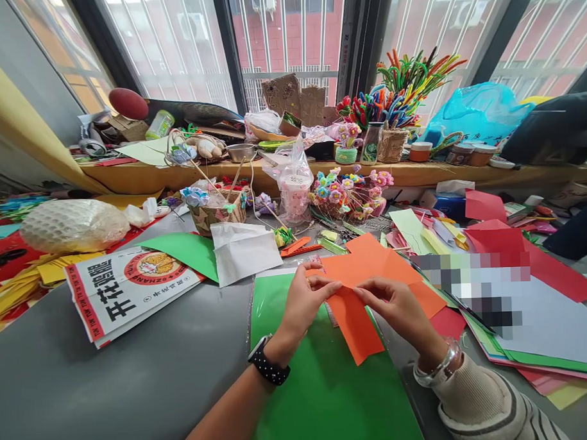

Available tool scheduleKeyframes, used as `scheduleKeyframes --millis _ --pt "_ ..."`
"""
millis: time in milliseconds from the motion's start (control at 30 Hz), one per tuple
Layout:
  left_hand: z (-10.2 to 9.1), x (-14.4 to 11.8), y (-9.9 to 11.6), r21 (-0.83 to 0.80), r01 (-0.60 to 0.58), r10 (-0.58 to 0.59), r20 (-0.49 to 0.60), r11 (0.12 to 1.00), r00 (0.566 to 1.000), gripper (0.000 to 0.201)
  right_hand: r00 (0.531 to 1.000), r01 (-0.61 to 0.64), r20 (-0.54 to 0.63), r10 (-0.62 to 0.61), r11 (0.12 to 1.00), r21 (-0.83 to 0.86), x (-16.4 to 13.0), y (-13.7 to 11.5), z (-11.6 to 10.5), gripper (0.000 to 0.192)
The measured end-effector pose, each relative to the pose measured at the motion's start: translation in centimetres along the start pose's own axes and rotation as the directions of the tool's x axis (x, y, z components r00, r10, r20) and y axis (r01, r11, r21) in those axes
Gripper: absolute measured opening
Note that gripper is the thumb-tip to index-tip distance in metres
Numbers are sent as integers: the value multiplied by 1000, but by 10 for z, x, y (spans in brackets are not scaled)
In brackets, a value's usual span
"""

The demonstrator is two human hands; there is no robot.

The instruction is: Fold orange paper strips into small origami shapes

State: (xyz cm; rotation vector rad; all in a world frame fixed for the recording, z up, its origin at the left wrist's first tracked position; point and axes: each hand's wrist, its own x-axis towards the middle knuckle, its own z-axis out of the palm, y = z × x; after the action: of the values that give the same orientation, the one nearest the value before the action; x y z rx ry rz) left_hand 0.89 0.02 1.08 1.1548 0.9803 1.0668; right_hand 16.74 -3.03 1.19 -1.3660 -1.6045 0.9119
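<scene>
An orange sheet of paper (pixel 357 327), with arms sticking out like a cross, is raised a little above the table in both hands. My left hand (pixel 303 300), with a dark dotted watch band at the wrist, pinches it between thumb and fingers on the left. On the other side, my right hand (pixel 397 305) pinches the same paper near its middle, thumb and forefinger close together. A strip of the paper hangs toward me below the fingertips. Beneath lies a shiny green sheet or folder (pixel 299 393) on the grey table.
A printed paper bag (pixel 132 293) lies left, beside green paper (pixel 186 249) and a white tissue (pixel 244 250). Stacked coloured paper (pixel 552 320) fills the right. Behind stand a lidded cup (pixel 295 197), a basket (pixel 221 213) and crocheted flowers (pixel 345 192). Pipe cleaners (pixel 418 81) crowd the windowsill.
</scene>
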Motion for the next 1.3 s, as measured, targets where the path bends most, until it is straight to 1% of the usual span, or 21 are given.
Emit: scheduleKeyframes --millis 67,133,267,300,367,433,533,600,667,733,767,833,867,933,967,1000,1067,1133,1167,1233,1300 --pt "0 0 -1 14 -13 13 -27 1000 1000 42 1000 -10 -3 10 1000 13 0 1 -1 22" --pt "0 1 -1 15 -21 22 -30 1000 999 41 1000 -14 -10 15 999 31 1 3 -2 22" --pt "0 1 -3 -14 -50 48 -72 999 996 39 992 -23 -121 32 997 74 1 5 -2 25" --pt "0 2 -3 -15 -57 55 -75 998 996 38 991 -19 -131 28 998 68 2 5 -1 26" --pt "1 2 -3 5 -69 69 -50 998 996 36 996 -4 -89 5 1000 13 2 4 1 26" --pt "1 2 -3 48 -83 84 -6 995 996 33 999 38 -22 -40 996 -78 2 3 3 23" --pt "1 0 -3 169 -150 139 73 974 988 26 988 151 -2 -155 964 -219 2 5 4 20" --pt "1 -2 -3 314 -244 219 116 918 969 18 968 235 -4 -249 919 -315 2 9 2 19" --pt "1 -3 -5 444 -324 286 153 836 946 14 944 295 -16 -331 860 -416 2 12 1 19" --pt "2 -3 -8 502 -338 292 170 796 941 14 916 330 -33 -399 799 -503 2 13 0 18" --pt "2 -2 -9 504 -317 271 165 803 948 14 899 344 -49 -436 770 -537 2 13 0 16" --pt "1 -1 -11 467 -231 203 109 853 973 12 845 367 -109 -523 717 -593 1 10 0 14" --pt "1 0 -11 421 -172 158 68 890 985 11 808 373 -153 -569 695 -615 1 8 -1 17" --pt "0 1 -9 255 -49 52 -4 966 999 13 730 383 -227 -644 661 -645 -1 4 -2 26" --pt "0 2 -7 152 6 -3 -24 988 1000 15 704 398 -235 -670 647 -651 -2 3 -2 30" --pt "-1 2 -6 55 49 -47 -32 997 998 16 692 420 -221 -688 632 -652 -3 2 -2 33" --pt "-2 2 -3 -83 102 -104 -18 991 994 17 692 470 -139 -708 589 -657 -4 1 -1 34" --pt "-3 1 -2 -148 134 -133 20 980 991 17 697 503 -51 -715 539 -675 -4 3 1 30" --pt "-3 1 -1 -170 152 -146 46 974 988 17 698 508 -27 -716 521 -686 -4 4 2 26" --pt "-3 0 -2 -209 191 -173 101 959 980 18 698 503 -22 -716 512 -696 -3 5 4 20" --pt "-3 0 -2 -235 224 -193 147 946 970 17 698 503 -43 -714 532 -681 -3 7 4 18"
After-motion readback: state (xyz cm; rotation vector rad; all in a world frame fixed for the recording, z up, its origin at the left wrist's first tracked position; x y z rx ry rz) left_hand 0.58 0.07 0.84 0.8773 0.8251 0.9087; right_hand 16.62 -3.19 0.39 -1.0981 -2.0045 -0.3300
